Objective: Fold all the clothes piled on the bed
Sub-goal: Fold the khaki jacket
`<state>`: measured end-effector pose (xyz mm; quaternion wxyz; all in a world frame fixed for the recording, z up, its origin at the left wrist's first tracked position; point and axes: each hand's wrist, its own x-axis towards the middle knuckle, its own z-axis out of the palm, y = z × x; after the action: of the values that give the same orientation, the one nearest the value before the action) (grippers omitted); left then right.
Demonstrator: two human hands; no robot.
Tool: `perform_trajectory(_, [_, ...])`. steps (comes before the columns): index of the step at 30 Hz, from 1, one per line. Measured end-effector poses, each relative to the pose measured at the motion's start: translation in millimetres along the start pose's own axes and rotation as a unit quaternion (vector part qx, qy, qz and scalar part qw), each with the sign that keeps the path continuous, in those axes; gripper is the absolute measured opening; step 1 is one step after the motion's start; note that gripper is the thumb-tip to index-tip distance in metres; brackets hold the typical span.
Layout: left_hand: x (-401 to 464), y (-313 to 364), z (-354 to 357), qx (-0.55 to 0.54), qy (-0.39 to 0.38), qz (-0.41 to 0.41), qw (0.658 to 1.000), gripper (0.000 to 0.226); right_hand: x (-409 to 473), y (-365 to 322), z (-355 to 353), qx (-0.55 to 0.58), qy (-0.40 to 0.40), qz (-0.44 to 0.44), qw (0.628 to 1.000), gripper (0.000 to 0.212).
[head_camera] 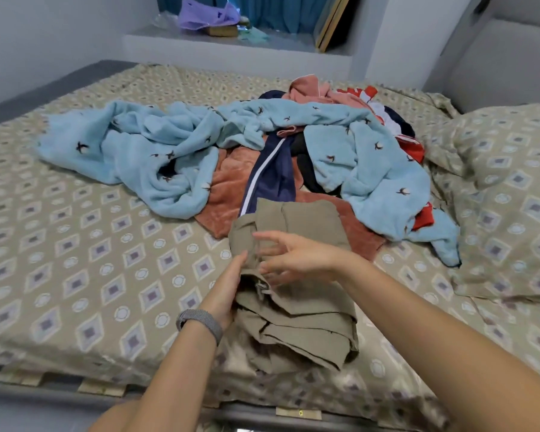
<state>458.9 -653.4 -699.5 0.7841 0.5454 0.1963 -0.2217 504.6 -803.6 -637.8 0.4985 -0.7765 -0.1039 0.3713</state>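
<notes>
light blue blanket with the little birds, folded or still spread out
Unfolded: the light blue blanket lies crumpled and twisted across the clothes pile, with no flat layers or squared edges.

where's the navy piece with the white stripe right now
In the head view the navy garment with the white stripe lies mid-pile on the bed, over the rust-coloured cloth, between folds of the light blue blanket, just beyond the khaki garment.
</notes>
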Motion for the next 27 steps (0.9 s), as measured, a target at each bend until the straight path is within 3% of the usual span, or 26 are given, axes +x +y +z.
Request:
perform_trajectory(2, [0.1, -3.5, -6.6, 0.062, 0.012, 0.014, 0.998, 0.053, -1.5, 8.5, -4.1, 0.070, 0.030, -0.011, 0.997, 0.034])
perform_trajectory(4, [2.3, -5.7, -9.0, 0.138, 0.075, 0.018, 0.987, 0.056, -6.8, 21.4, -15.8, 0.093, 0.145, -0.041, 0.984, 0.019])
perform_trajectory(6, [3.4, -5.8, -5.3, 0.223, 0.156, 0.038, 0.962, 0.061, -14.0, 41.1, -30.8, -0.019, 0.283, -0.084, 0.955, 0.019])
perform_trajectory(8, [3.9, -4.0, -0.6, 0.297, 0.220, 0.067, 0.927, 0.066, -21.9, 62.8, -39.1, -0.189, 0.349, -0.104, 0.912, 0.025])
perform_trajectory(11, [7.3, -3.4, 4.6, 0.388, 0.212, 0.096, 0.892, 0.050, -28.9, 84.6, -33.3, -0.334, 0.292, -0.096, 0.891, 0.066])
perform_trajectory(14, [11.5, -7.7, 11.5, 0.415, 0.118, 0.032, 0.902, 0.054, -33.3, 91.3, -21.0, -0.431, 0.187, -0.050, 0.881, 0.100])
perform_trajectory(16, [13.1, -11.8, 16.4, 0.424, 0.103, 0.018, 0.900, 0.053, -36.0, 89.4, -15.3, -0.442, 0.136, -0.057, 0.885, 0.104])
perform_trajectory(19, [16.3, -19.1, 18.6, 0.441, 0.131, 0.037, 0.887, 0.050, -46.1, 77.8, -5.9, -0.429, 0.097, -0.056, 0.896, 0.083])
perform_trajectory(21, [17.8, -24.0, 17.4, 0.473, 0.143, 0.049, 0.868, 0.069, -55.9, 77.0, 1.7, -0.431, 0.096, -0.073, 0.894, 0.075])
perform_trajectory(23, [19.2, -30.7, 19.6, 0.517, 0.155, 0.048, 0.841, 0.084, -68.0, 86.6, 9.4, -0.456, 0.137, -0.069, 0.877, 0.085])
perform_trajectory(24, [19.8, -32.9, 22.5, 0.545, 0.164, 0.048, 0.820, 0.080, -73.0, 96.3, 13.6, -0.455, 0.188, -0.054, 0.869, 0.090])
perform_trajectory(27, [19.7, -31.3, 30.7, 0.603, 0.190, 0.072, 0.771, 0.040, -85.8, 128.4, 31.4, -0.315, 0.387, -0.041, 0.865, 0.090])
